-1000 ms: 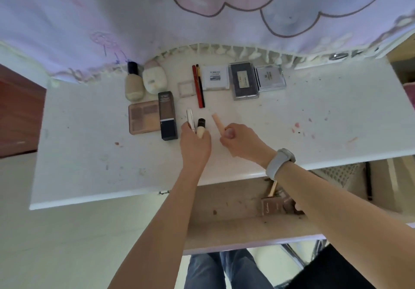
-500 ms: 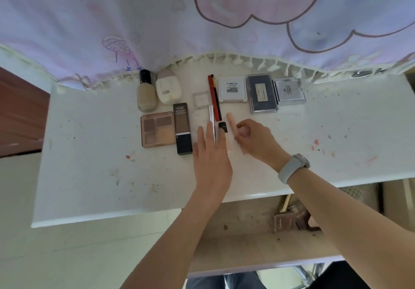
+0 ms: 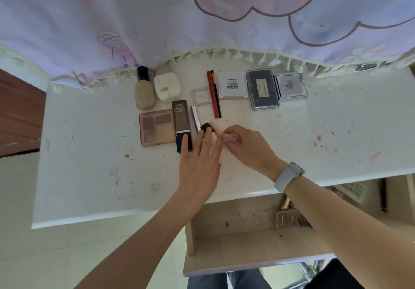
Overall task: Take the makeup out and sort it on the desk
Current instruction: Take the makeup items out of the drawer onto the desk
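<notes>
Makeup lies in rows on the white desk (image 3: 89,154). My left hand (image 3: 199,160) lies flat with straight fingers over a black-capped tube (image 3: 205,127) and a silver stick (image 3: 195,118). My right hand (image 3: 244,147) pinches a peach-coloured stick (image 3: 216,127) beside the left fingertips. Left of them are a dark slim box (image 3: 181,125) and a brown eyeshadow palette (image 3: 156,128). Further back stand a foundation bottle (image 3: 143,91), a cream bottle (image 3: 167,84), a small clear case (image 3: 201,96), red and black pencils (image 3: 214,94) and three flat compacts (image 3: 262,89).
A patterned curtain (image 3: 202,19) hangs over the desk's back edge. Below the front edge an open drawer (image 3: 235,239) holds a pink palette (image 3: 286,220) and other items, partly hidden by my right forearm. A dark wooden panel (image 3: 20,113) stands at the left.
My left hand has let go of the tube and stick and flattened its fingers over them. My right hand has lowered the peach stick towards the left fingertips. The camera view has shifted.
</notes>
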A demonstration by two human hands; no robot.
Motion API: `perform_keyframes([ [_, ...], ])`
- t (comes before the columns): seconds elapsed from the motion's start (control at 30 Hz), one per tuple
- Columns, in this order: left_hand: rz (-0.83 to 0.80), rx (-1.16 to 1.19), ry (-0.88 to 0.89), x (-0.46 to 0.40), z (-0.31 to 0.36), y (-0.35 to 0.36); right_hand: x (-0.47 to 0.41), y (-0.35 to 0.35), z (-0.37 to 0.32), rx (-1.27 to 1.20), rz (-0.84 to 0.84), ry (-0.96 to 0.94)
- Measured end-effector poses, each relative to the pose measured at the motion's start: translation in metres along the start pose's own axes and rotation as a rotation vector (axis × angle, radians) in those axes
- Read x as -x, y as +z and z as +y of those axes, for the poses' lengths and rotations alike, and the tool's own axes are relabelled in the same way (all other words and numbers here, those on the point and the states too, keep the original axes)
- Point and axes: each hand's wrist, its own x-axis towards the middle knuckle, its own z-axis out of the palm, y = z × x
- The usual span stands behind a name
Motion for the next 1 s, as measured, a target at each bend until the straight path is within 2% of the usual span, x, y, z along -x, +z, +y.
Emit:
perform_keyframes([
  [0.23,0.192,-0.063,0.014,-0.005,-0.015,-0.002,-0.012,0.004,-0.006,-0.058,-0.02,0.073],
  [0.37,0.234,-0.039,0.02,-0.004,-0.025,0.0,-0.013,0.005,-0.008,-0.361,-0.029,0.199],
  [0.47,0.246,-0.06,0.096,0.003,-0.027,0.005,-0.011,0.003,-0.008,-0.553,-0.063,0.233],
  [0.63,0.232,-0.099,0.211,0.009,-0.025,0.016,-0.017,0.001,-0.01,-0.231,0.038,0.094],
  [0.8,0.274,-0.141,0.146,-0.002,-0.027,0.016,-0.023,0.005,-0.016,-0.123,0.145,0.011],
  [1.0,0.306,-0.09,0.119,-0.01,-0.031,0.013,-0.019,0.009,-0.009,-0.01,0.182,-0.035],
])
